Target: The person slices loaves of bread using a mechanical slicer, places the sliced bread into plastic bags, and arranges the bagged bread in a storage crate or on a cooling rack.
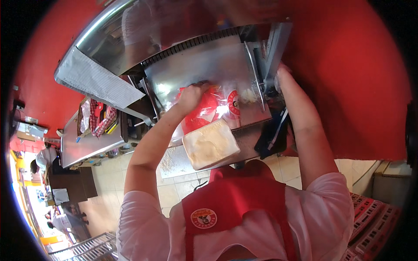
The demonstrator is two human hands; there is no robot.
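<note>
My left hand [192, 96] lies over clear plastic bags with red print [204, 109] on the steel deck of what looks like a bread slicer [196, 65]. Its fingers curl at the bags' far edge, and their grip is hidden. A block-shaped pale loaf of bread [212, 143] rests at the deck's near edge, close to my body, touched by neither hand. My right hand [281, 73] reaches along the machine's right side, by its grey upright [276, 49]. The fingers there are mostly hidden, with something clear like plastic beside them.
Metal side rails [254, 75] flank the deck, with crumbs [246, 96] near the right one. A dark cloth or bag [272, 133] hangs at right. On the left, a steel table [88, 146] holds a basket [98, 115]. People [45, 158] are far off at left.
</note>
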